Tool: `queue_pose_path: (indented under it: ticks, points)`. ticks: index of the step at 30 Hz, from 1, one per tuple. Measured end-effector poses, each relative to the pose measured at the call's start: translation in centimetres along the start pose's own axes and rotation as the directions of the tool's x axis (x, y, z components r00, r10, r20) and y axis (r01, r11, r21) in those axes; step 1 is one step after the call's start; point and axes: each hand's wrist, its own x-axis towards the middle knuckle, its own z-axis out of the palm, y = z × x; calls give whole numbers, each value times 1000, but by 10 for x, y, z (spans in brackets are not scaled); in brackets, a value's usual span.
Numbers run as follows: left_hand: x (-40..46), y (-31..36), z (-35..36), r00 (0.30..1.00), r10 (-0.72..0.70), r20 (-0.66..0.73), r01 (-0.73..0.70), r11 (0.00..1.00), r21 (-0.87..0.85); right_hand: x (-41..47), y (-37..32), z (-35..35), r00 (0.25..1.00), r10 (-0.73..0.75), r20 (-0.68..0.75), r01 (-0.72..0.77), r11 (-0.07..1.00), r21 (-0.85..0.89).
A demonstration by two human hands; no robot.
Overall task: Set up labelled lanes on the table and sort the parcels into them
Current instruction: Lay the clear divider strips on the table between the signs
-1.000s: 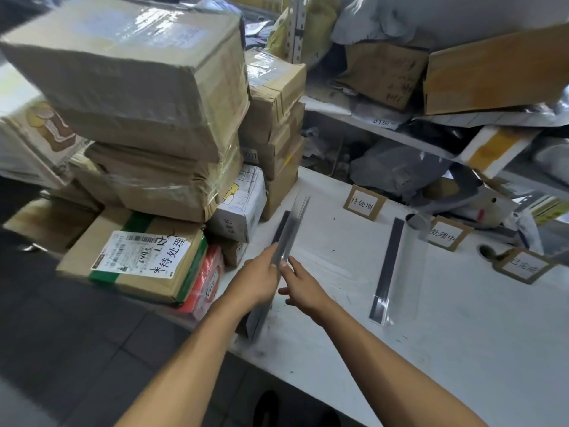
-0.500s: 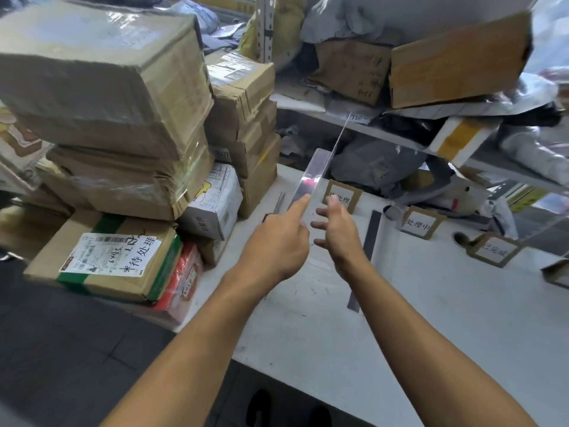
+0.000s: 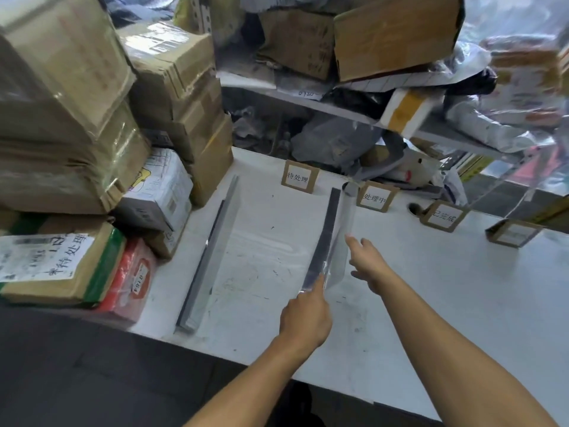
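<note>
Two long dividers with dark bases and clear panels lie on the white table (image 3: 431,303). The left divider (image 3: 209,260) rests flat beside the parcel stack. My left hand (image 3: 304,315) pinches the near end of the middle divider (image 3: 326,238), fingers curled. Just right of its clear panel is my right hand (image 3: 366,263), fingers straight and spread, holding nothing. Cardboard lane labels stand along the far edge: first label (image 3: 298,180), second label (image 3: 375,197), third label (image 3: 443,215), fourth label (image 3: 514,232). Between the dividers the lane holds no parcel.
Stacked parcels crowd the table's left end: large taped boxes (image 3: 61,72), a box with a handwritten label (image 3: 46,260), a red parcel (image 3: 129,278), a white box (image 3: 157,192). A shelf (image 3: 338,109) packed with bags and boxes runs behind the table.
The clear divider I held up in the air now lies flat by the parcel stack. Both hands have moved right to the middle divider.
</note>
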Motion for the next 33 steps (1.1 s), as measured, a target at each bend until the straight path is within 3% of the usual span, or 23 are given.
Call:
queue_pose_path:
  ticks: [8,22,33]
  points:
    - [1,-1,28,999,21,46,-16,994,-104,-4,9,13,993,-75,89,80,995,-54]
    - [9,-3,54,984,119,133,-94,978,-185,9,14,9,989,-150,16,146,917,-371]
    - [15,-7,68,988,72,139,-56,992,-115,12,22,9,992,-119,38,125,922,-367]
